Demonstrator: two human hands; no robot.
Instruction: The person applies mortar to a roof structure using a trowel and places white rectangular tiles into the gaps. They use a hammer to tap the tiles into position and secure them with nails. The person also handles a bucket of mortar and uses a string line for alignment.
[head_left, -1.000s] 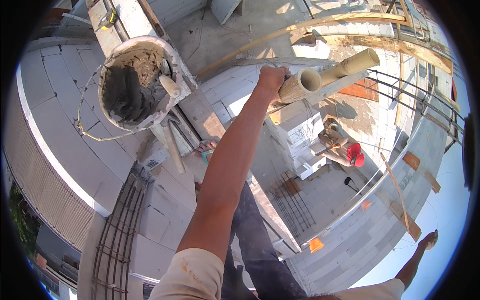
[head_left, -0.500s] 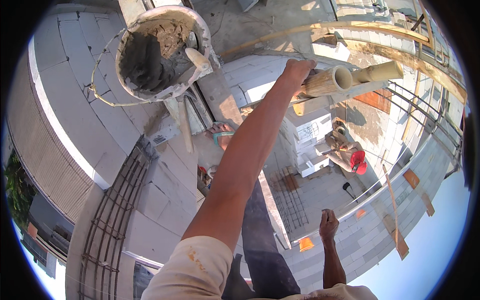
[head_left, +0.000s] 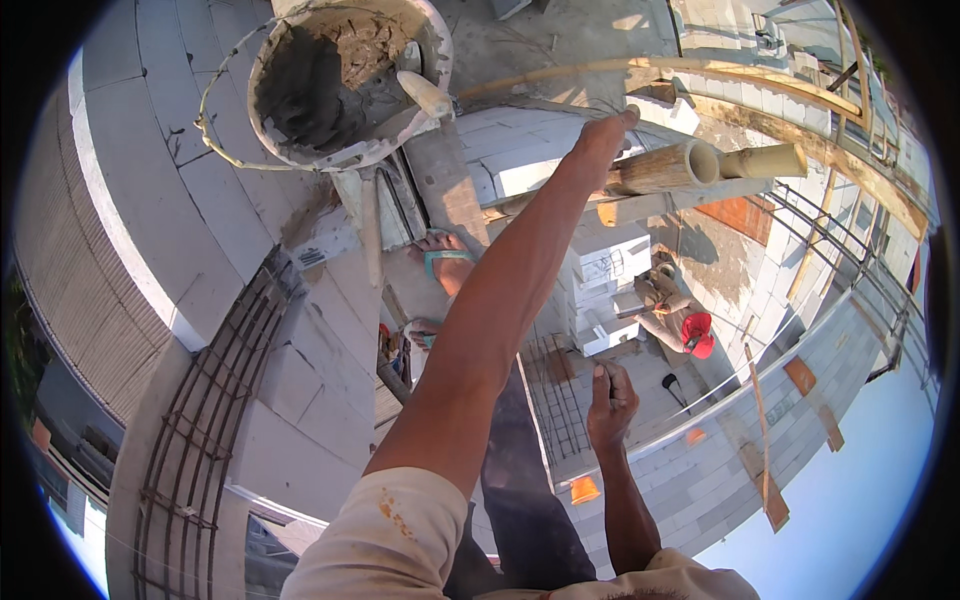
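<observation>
My left hand reaches far forward beside a thick hollow bamboo pole. Its fingers look curled, mostly turned away, and what they grip, if anything, is hidden. My right hand is raised at the lower middle, its fingers closed in a fist; I cannot make out anything in it. At the upper left stands a bucket of wet grey mortar with a wire handle. A tool's pale rounded handle sticks out over its rim.
I stand high on a ledge in teal sandals. Below at the right, a person in a red cap works beside white blocks. A rebar cage runs along the block wall at left. Bamboo rails cross the upper right.
My right hand has risen and moved left, still closed. My left hand has shifted slightly upward beside the bamboo pole. The whole view has shifted a little, and more of my feet shows.
</observation>
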